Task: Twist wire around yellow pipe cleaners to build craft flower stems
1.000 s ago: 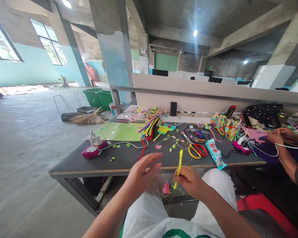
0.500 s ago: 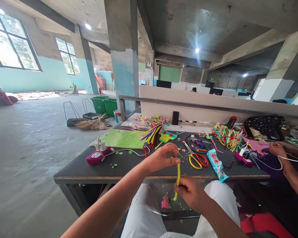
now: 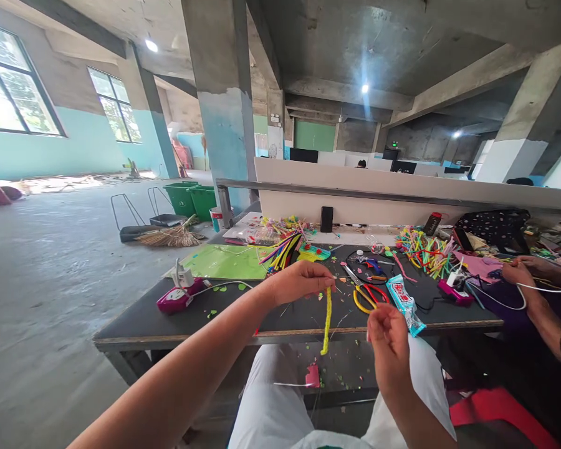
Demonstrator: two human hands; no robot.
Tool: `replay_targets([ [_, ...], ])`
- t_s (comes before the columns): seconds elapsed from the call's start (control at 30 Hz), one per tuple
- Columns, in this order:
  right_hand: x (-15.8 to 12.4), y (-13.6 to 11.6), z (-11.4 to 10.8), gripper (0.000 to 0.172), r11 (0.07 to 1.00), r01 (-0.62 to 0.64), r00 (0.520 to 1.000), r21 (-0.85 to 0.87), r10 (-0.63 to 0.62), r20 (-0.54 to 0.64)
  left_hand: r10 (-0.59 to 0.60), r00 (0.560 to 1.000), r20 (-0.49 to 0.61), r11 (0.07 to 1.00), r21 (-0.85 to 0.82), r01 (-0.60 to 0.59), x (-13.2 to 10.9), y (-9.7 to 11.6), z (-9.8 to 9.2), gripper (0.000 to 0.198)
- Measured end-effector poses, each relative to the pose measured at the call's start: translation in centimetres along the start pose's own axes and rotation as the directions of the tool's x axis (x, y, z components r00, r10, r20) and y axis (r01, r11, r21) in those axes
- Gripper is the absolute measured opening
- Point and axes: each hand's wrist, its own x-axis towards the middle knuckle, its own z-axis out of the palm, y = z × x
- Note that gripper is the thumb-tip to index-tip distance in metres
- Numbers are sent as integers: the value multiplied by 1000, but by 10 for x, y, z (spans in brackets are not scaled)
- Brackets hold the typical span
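My left hand (image 3: 303,279) pinches the top end of a yellow twisted pipe cleaner (image 3: 327,321), which hangs down past the table's front edge. Apart from it, to the right, my right hand (image 3: 389,340) is raised with its fingers curled together; whether anything thin is between them cannot be made out. Just behind that hand lie scissors (image 3: 365,299) with yellow and red handles, partly covered by its fingertips. A blue snack wrapper (image 3: 406,305) lies to their right.
On the dark table (image 3: 140,324) are a green sheet (image 3: 219,262), bundles of coloured pipe cleaners (image 3: 425,252), a purple power strip (image 3: 180,296), a phone (image 3: 326,219) and paper scraps. At the right, another person's hands (image 3: 518,273) work. A pink scrap (image 3: 312,376) lies below the table edge.
My right hand has let go of the lower part of the yellow pipe cleaner and moved up and right. The left hand still holds its top. The view has shifted slightly.
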Motion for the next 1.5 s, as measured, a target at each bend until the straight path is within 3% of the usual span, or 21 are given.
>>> replay_targets([
  [0.17,15,-10,15,35,931,-256,951,258,196,239,-3,1000,-18,1000,22,3,3,2,2,36],
  [0.27,18,-6,24,28,879,-331,929,343,239,283,1,999,-54,1000,13,-1,7,-2,4,36],
  [0.43,14,11,30,28,834,-419,900,360,327,289,-9,995,-100,999,-36,5,12,-10,4,36],
  [0.6,1,27,32,30,788,-535,824,303,408,393,-23,991,-132,998,-60,15,16,-16,7,36],
  [0.77,-4,27,29,29,786,-573,760,233,404,509,-35,988,-148,997,-75,24,18,-17,7,38],
  [1.0,-5,19,29,40,728,-580,753,366,309,581,-40,995,-91,999,-6,40,20,-19,4,37],
  [1.33,-8,32,24,35,714,-663,664,225,421,618,27,990,-139,993,121,-10,19,-21,7,33],
  [1.5,-7,38,24,34,736,-655,662,173,447,602,12,983,-181,985,171,19,19,-24,11,33],
])
